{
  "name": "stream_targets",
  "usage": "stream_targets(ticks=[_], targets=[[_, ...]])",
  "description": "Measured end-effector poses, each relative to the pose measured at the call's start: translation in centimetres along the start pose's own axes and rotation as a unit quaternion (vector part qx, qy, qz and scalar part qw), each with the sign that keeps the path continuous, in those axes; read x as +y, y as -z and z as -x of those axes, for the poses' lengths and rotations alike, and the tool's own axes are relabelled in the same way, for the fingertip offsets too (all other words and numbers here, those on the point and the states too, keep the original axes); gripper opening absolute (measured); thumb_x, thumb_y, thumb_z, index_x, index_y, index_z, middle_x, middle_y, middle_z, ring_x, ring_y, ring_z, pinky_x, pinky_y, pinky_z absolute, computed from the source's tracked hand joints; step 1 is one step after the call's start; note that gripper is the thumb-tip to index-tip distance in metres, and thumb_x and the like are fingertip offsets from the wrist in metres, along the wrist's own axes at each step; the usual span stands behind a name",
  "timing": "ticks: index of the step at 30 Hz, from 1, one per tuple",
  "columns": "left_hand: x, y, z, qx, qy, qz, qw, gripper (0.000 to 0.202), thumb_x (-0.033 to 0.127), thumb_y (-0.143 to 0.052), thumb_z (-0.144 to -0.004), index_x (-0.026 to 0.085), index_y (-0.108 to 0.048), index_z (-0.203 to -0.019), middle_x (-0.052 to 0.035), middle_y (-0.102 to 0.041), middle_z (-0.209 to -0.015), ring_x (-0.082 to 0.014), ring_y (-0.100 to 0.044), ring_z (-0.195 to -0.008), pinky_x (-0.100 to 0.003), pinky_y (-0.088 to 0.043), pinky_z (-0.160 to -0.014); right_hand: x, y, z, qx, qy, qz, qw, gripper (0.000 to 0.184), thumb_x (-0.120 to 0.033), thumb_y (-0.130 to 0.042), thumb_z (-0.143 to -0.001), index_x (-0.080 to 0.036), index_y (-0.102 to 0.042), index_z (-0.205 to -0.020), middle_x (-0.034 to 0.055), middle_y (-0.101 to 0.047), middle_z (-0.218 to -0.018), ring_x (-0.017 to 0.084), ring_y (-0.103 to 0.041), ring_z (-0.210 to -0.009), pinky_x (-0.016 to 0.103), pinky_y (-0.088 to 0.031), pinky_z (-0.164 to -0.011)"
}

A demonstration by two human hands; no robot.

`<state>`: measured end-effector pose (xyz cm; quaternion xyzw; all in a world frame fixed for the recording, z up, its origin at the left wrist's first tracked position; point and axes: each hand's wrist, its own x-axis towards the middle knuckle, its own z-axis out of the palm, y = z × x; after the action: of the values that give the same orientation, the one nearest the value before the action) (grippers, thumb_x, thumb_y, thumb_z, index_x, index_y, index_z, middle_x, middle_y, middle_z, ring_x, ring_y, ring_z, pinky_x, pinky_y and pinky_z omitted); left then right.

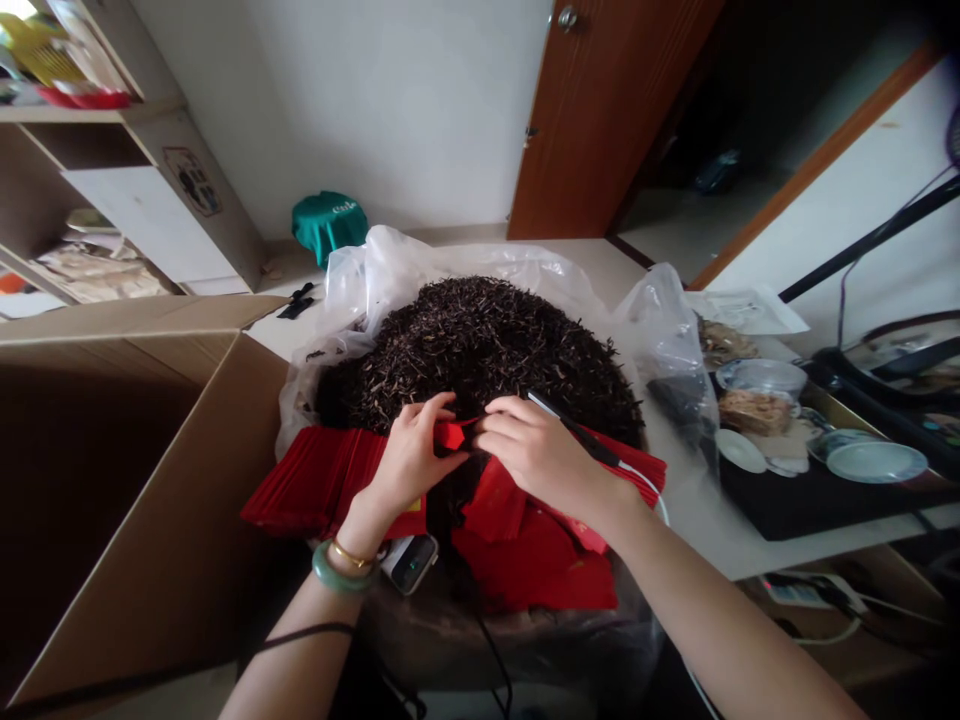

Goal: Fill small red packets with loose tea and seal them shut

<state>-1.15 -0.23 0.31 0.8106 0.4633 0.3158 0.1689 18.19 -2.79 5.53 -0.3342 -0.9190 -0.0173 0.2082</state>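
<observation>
A big heap of dark loose tea leaves (480,345) lies in a clear plastic bag (390,265) in front of me. Both hands meet at its near edge on one small red packet (452,434). My left hand (412,455), with a green bangle at the wrist, pinches the packet's left side. My right hand (529,450) pinches its right side and has a thin black tool (574,428) with a white cord lying across it. Stacks of flat red packets (322,480) lie left of the hands, and more red packets (540,550) are piled below them.
A large open cardboard box (127,480) stands at my left. A small scale or phone (411,562) lies under my left wrist. To the right a tray (825,500) carries tea dishes and a lidded cup. A shelf, a green stool (328,222) and a brown door are behind.
</observation>
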Motion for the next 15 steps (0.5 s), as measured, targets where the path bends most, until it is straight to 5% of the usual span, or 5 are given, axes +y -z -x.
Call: stream_targets(ticks=[3, 6, 10, 15], targets=[[-0.2, -0.4, 0.0, -0.044, 0.024, 0.048, 0.998, 0.025, 0.013, -0.07, -0.07, 0.018, -0.063, -0.094, -0.0025, -0.069, -0.086, -0.0182, -0.061, -0.079, -0.029, -0.048, -0.073, -1.2, 0.2, 0.6, 0.037, -0.004, 0.024, 0.999, 0.023, -0.008, -0.048, -0.091, -0.009, -0.066, -0.105, 0.011, -0.069, -0.095, 0.027, -0.053, -0.108, 0.042, -0.048, -0.092], [0.1, -1.0, 0.0, -0.053, 0.048, 0.087, 0.994, 0.005, 0.016, -0.065, -0.074, 0.016, -0.063, -0.078, 0.0002, -0.065, -0.074, -0.0134, -0.055, -0.066, -0.023, -0.042, -0.062, -1.9, -0.3, 0.5, 0.038, -0.041, 0.008, 0.998, 0.02, -0.017, -0.058, -0.088, -0.009, -0.067, -0.104, 0.0119, -0.069, -0.092, 0.029, -0.054, -0.107, 0.045, -0.049, -0.092], [0.6, -1.2, 0.1, -0.055, 0.059, 0.145, 0.986, 0.005, 0.02, -0.065, -0.075, 0.015, -0.064, -0.076, 0.0021, -0.061, -0.071, -0.0114, -0.05, -0.066, -0.021, -0.038, -0.06, -1.1, -1.0, 0.5, 0.064, -0.089, -0.054, 0.993, 0.019, -0.027, -0.058, -0.09, -0.015, -0.071, -0.083, 0.0088, -0.07, -0.082, 0.026, -0.057, -0.097, 0.042, -0.05, -0.088], [0.5, -0.9, 0.2, -0.121, 0.124, 0.204, 0.964, 0.026, 0.037, -0.072, -0.07, 0.013, -0.069, -0.078, 0.0057, -0.056, -0.061, -0.009, -0.044, -0.057, -0.019, -0.033, -0.053, 1.0, -0.6, 0.9, 0.106, -0.139, -0.165, 0.971, 0.026, -0.029, -0.048, -0.096, -0.018, -0.071, -0.089, 0.0068, -0.071, -0.089, 0.022, -0.056, -0.098, 0.039, -0.048, -0.091]])
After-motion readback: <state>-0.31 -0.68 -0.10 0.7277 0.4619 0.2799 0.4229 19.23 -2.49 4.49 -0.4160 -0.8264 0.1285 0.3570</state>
